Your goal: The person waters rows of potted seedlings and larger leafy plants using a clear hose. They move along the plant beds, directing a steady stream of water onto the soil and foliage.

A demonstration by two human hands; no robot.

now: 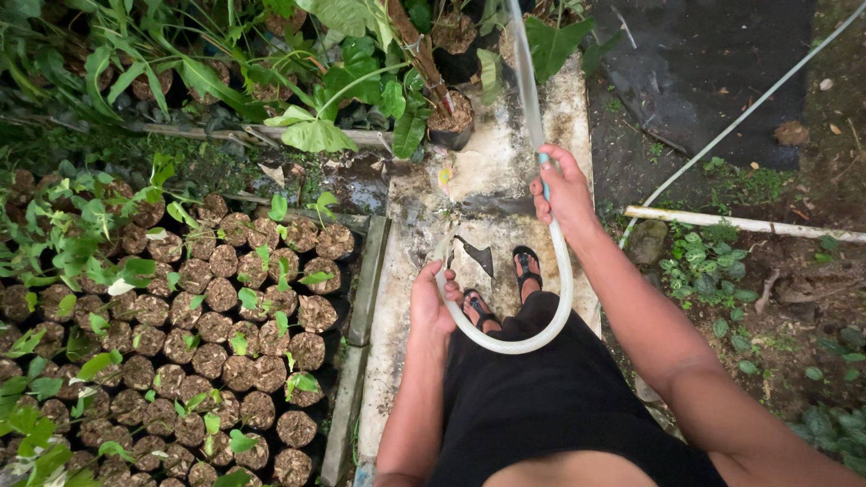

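Observation:
A clear plastic hose (559, 298) loops in front of me, from the top of the view down past my feet and back up to the left. My right hand (561, 191) is closed around the hose where it comes down over the concrete path (487, 180). My left hand (431, 302) grips the other end of the loop near my left foot. I stand on the wet path in black sandals (527, 266).
Several small soil-filled seedling bags (225, 334) with young green plants crowd the ground to the left. Potted plants (448, 117) stand at the path's far end. A white pipe (740, 223) and a thin line lie on dirt to the right.

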